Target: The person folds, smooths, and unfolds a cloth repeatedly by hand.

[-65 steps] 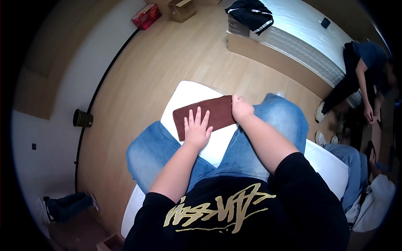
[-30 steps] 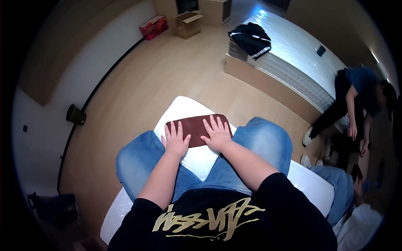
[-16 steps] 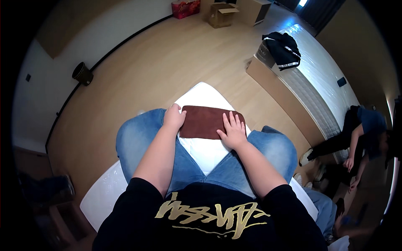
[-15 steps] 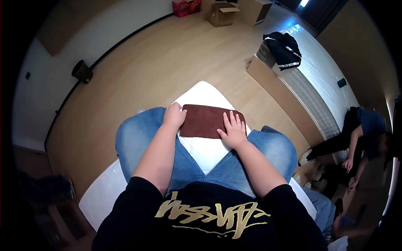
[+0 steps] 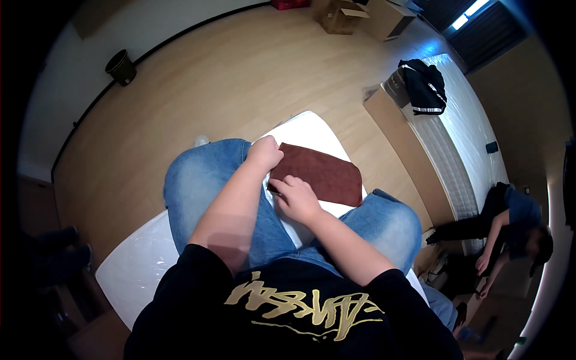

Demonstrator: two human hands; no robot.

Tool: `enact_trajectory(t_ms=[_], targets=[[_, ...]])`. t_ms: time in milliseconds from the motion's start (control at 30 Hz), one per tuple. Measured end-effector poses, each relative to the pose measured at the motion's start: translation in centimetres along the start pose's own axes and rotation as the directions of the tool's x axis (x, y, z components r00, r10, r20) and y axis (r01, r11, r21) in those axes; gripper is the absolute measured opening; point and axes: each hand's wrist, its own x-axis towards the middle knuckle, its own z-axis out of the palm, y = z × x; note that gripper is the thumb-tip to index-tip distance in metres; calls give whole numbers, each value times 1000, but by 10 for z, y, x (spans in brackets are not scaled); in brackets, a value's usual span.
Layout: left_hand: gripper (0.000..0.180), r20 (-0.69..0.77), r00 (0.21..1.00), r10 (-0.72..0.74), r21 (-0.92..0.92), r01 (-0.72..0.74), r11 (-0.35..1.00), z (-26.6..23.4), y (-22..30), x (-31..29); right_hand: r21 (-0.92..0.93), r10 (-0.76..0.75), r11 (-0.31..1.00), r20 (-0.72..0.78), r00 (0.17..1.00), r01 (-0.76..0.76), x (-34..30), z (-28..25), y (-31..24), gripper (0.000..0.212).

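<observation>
A folded brown cloth (image 5: 321,174) lies flat over a white padded surface (image 5: 315,125) between my knees, slanting down to the right. My left hand (image 5: 266,154) is closed at its upper left corner, with the fingertips tucked out of sight. Just below, my right hand (image 5: 298,199) rests by the lower left corner. Its index finger reaches left along the cloth's edge, apart from the thumb, while the other fingers bend over the cloth.
To the right stands a plastic-wrapped mattress (image 5: 462,132) with a dark jacket (image 5: 425,87) on it. Beyond are a cardboard box (image 5: 341,17) and a dark bin (image 5: 121,68) by the wall. Another person (image 5: 510,219) bends forward at the right.
My right hand has slid from the cloth's right end to its lower left corner. The left hand stays at the upper left corner. The view has shifted, and the cloth now slants more.
</observation>
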Motion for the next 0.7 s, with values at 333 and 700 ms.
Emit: enact_trajectory(t_ms=[333, 700], targets=[[24, -18, 999, -44, -226, 39, 973, 11, -11, 10, -45, 65, 997, -30, 997, -66, 11, 33, 2, 12], [16, 386, 904, -183, -700, 416, 581, -2, -8, -1, 427, 334, 867, -119, 935, -256, -3, 12, -15, 16]])
